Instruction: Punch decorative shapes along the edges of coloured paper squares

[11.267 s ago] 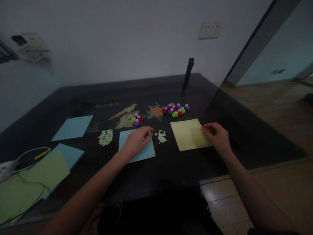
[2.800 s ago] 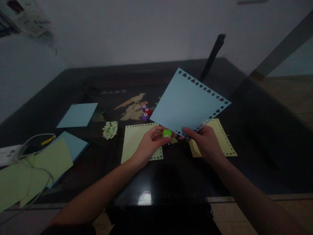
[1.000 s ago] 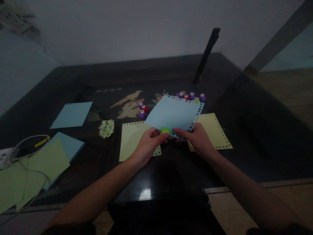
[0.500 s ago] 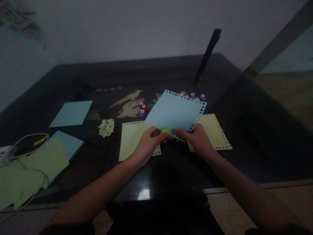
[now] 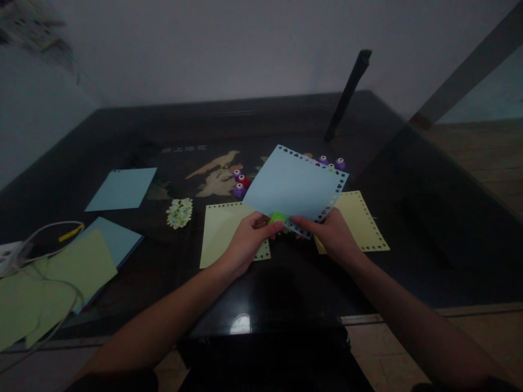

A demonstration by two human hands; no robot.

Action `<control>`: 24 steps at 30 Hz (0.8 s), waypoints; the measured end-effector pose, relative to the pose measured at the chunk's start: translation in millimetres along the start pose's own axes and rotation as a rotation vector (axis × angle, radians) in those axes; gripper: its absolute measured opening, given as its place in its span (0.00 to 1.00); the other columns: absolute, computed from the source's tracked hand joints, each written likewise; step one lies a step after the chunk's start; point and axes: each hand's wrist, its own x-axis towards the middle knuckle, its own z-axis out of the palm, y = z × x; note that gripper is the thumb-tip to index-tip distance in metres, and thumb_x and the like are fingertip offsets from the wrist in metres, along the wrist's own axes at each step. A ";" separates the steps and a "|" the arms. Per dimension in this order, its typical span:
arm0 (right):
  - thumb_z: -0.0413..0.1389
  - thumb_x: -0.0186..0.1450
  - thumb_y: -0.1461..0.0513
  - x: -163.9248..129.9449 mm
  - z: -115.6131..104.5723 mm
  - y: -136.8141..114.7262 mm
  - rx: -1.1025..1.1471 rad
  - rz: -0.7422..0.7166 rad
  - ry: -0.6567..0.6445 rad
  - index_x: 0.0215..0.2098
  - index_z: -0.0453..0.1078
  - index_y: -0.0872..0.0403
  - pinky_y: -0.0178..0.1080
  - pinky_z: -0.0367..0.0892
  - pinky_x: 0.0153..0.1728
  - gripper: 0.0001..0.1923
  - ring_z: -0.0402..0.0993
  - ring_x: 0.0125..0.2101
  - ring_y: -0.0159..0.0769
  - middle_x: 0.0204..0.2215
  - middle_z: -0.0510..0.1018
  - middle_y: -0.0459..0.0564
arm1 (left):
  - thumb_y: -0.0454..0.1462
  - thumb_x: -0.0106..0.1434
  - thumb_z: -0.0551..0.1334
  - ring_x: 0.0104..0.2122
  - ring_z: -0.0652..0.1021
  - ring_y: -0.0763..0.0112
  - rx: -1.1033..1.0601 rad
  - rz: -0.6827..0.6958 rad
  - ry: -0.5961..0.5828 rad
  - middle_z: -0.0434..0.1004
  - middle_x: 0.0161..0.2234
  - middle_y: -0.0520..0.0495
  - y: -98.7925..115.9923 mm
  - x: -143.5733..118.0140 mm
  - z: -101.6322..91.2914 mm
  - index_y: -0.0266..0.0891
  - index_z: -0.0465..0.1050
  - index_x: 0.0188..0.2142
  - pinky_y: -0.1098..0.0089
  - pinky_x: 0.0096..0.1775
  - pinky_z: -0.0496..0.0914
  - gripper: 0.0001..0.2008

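Your left hand [image 5: 243,243] clamps the green punch [image 5: 278,218] at the near edge of the blue sheet [image 5: 295,184], while your right hand [image 5: 338,235] pinches the sheet just rightward, seemingly steadying it above the table [image 5: 288,286].

Tabletop: a dark, glossy surface [image 5: 294,288] reaching back to the wall
Inlay: a pale bird [image 5: 220,160] perched on a rock shape [image 5: 214,185], with a row of characters [image 5: 184,148] at its upper left
Glare: a white patch of reflected light [image 5: 240,325] near the front edge
Black post: a slim dark upright [image 5: 347,95] near the back right, its top leaning right
Cable: a pale looped cord [image 5: 77,291] at the left, beside a yellow piece [image 5: 70,233] and a white block [image 5: 8,258]
Wall: plain, greyish [image 5: 229,49]
Upper left: probably a socket panel [image 5: 35,32], too blurred for certainty
Floor: brownish [image 5: 486,155], beyond the right side
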 end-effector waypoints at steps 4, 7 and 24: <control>0.63 0.51 0.55 -0.3 -0.2 -0.8 -0.026 -0.013 -0.005 0.34 0.73 0.56 0.38 0.71 0.25 0.16 0.73 0.23 0.35 0.27 0.79 0.49 | 0.40 0.49 0.69 0.31 0.73 0.72 0.015 0.001 -0.003 0.76 0.33 0.47 0.1 -0.1 -0.5 0.36 0.73 0.34 0.70 0.33 0.64 0.14; 0.63 0.51 0.55 0.1 -0.7 0.6 -0.046 -0.008 0.001 0.35 0.72 0.55 0.37 0.71 0.24 0.16 0.72 0.22 0.33 0.27 0.79 0.49 | 0.40 0.50 0.68 0.31 0.73 0.72 0.016 0.007 -0.012 0.75 0.33 0.46 0.1 -0.1 -0.3 0.36 0.73 0.35 0.70 0.33 0.63 0.14; 0.62 0.52 0.55 -0.2 -1.1 1.0 -0.084 0.006 -0.009 0.31 0.72 0.55 0.38 0.70 0.26 0.13 0.73 0.22 0.33 0.25 0.79 0.48 | 0.39 0.49 0.69 0.30 0.72 0.72 0.026 0.029 0.014 0.76 0.33 0.46 0.0 0.2 0.3 0.35 0.73 0.35 0.71 0.32 0.62 0.14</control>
